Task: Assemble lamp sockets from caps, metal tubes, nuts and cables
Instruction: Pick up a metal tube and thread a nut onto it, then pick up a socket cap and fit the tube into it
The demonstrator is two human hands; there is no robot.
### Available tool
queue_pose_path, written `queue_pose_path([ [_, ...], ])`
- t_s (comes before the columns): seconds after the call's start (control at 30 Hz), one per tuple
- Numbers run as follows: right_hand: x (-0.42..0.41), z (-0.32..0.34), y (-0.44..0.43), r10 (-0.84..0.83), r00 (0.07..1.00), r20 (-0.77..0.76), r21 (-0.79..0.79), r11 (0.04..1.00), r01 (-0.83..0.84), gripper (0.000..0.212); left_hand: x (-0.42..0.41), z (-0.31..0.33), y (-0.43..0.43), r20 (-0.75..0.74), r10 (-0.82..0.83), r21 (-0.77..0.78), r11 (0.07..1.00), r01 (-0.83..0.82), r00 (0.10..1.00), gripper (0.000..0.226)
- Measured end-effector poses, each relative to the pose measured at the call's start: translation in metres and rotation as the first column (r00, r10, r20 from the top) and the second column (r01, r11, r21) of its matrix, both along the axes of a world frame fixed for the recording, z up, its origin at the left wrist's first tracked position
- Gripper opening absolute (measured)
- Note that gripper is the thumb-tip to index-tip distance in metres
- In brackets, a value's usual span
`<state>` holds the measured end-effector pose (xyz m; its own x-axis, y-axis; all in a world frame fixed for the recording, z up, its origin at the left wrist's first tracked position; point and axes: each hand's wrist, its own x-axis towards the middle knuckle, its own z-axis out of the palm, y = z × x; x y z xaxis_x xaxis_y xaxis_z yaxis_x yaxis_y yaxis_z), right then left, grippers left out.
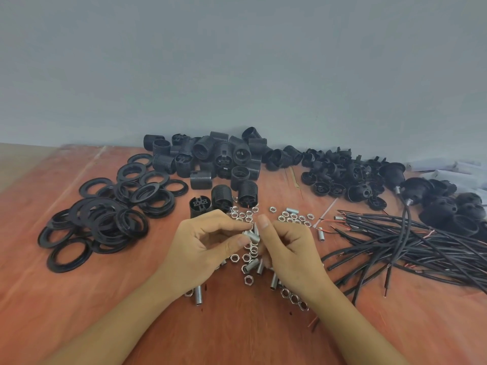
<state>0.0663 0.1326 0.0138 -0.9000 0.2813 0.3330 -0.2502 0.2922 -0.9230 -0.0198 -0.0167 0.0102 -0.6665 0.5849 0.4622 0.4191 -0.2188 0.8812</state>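
Both hands are up over the middle of the table [79,299], meeting on one short metal tube [254,237]. The left hand [210,243] pinches the tube's left end between thumb and forefinger, its other fingers tucked under. The right hand [287,248] has its fingers curled in on the tube's right end, one fingertip sticking up above it. The tube lies roughly level between them, just above the scatter of parts.

Under and around the hands there are nuts [290,219] strewn everywhere, and loose tubes [251,266] lying flat among them, one down by the left wrist.

Off to the right, a thick bundle of black cables [421,241] fans across the table, red and bare wire ends showing. Behind that, a heap of black caps [342,177] runs along the wall [237,61].

At the back centre, threaded black socket bodies [210,159] are piled up, a few standing just beyond the nuts. On the left lies a loose pile of flat black rings [105,219], overlapping one another.
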Motion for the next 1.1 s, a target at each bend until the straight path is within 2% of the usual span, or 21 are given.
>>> queue_pose_path([
  [0.07,0.001,0.001,0.000,0.001,1.000,-0.001,-0.012,1.000,-0.001,0.050,0.001,0.000,0.001,-0.006,-0.004,0.002,1.000,0.004,1.000,0.018],
  [0.17,0.001,0.000,0.001,0.052,0.999,-0.002,-0.014,0.999,-0.052,0.030,-0.001,0.001,-0.001,-0.004,-0.007,0.011,1.000,0.007,1.000,0.018],
  [0.3,0.001,0.000,-0.002,0.014,0.999,0.029,0.001,1.000,-0.014,0.049,0.001,0.000,0.000,0.003,-0.019,-0.018,1.000,0.019,1.000,0.020],
  [0.4,0.001,0.000,0.001,0.045,0.999,0.006,-0.035,0.998,-0.045,0.033,0.000,0.000,-0.001,0.020,-0.009,-0.003,1.000,0.009,1.000,0.015],
  [0.53,0.001,-0.001,0.003,-0.010,1.000,-0.005,0.019,1.000,0.010,0.054,0.003,0.000,0.000,0.030,-0.011,-0.038,0.999,0.012,0.999,0.019],
  [0.63,0.001,-0.001,0.005,0.064,0.998,0.002,-0.036,0.997,-0.064,0.030,0.002,0.000,0.000,0.026,-0.010,-0.038,0.999,0.011,1.000,0.017],
  [0.67,0.001,-0.003,0.006,0.072,0.997,0.011,-0.023,0.997,-0.072,0.029,0.001,0.000,-0.001,0.030,-0.008,-0.040,0.999,0.010,1.000,0.017],
  [0.8,0.000,-0.004,0.009,-0.077,0.994,0.071,0.164,0.984,0.065,0.061,0.004,-0.002,0.000,0.074,-0.022,-0.051,0.998,0.026,0.997,0.019],
  [0.87,-0.003,0.000,0.025,-0.246,0.967,0.064,0.347,0.914,0.210,0.059,0.005,-0.001,0.001,0.129,-0.036,-0.020,0.999,0.039,0.991,0.021],
  [0.93,-0.008,0.006,0.049,-0.433,0.899,0.069,0.496,0.796,0.346,0.043,0.005,0.001,0.000,0.178,-0.052,0.018,0.999,0.050,0.983,0.025],
  [0.97,-0.011,0.007,0.063,-0.520,0.851,0.074,0.566,0.725,0.393,0.041,0.005,0.002,0.000,0.197,-0.055,0.036,0.998,0.048,0.979,0.024],
  [1.03,-0.014,0.006,0.089,-0.648,0.755,0.099,0.698,0.586,0.411,0.044,0.005,0.002,0.000,0.220,-0.044,0.057,0.998,0.032,0.975,0.018],
  [1.1,-0.017,0.002,0.102,-0.701,0.691,0.177,0.782,0.527,0.334,0.050,0.004,0.002,0.001,0.252,-0.025,0.069,0.998,0.008,0.967,0.014],
])
